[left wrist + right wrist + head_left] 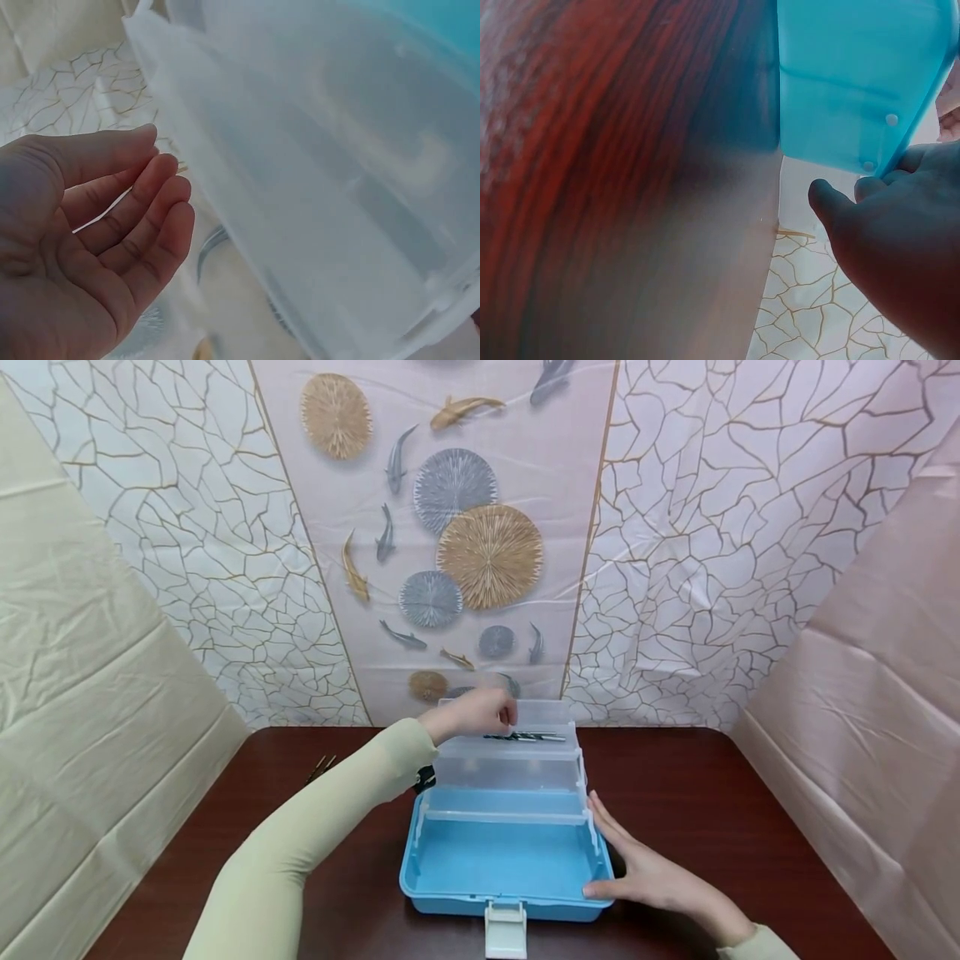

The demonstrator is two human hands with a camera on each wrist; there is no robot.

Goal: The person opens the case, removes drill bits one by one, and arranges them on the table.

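Note:
A blue toolbox [507, 857] stands with its clear plastic trays [487, 771] raised in steps toward the back. Several drill bits [534, 737], dark with silvery shanks, lie in an upper tray. Over that tray is my left hand [480, 710]; the left wrist view shows its fingers [154, 232] loosely bent, with nothing between them and the thumb, beside the clear tray [262, 172]. My right hand [651, 875] rests against the toolbox's right side, thumb at the front corner of the rim and fingers stretched along the side.
Several thin drill bits [321, 768] lie on the dark red table [697, 810] left of the toolbox, partly behind my left sleeve [315, 827]. A white latch [506, 932] hangs from the toolbox's front. Patterned cloth [675, 568] covers the wall behind the table.

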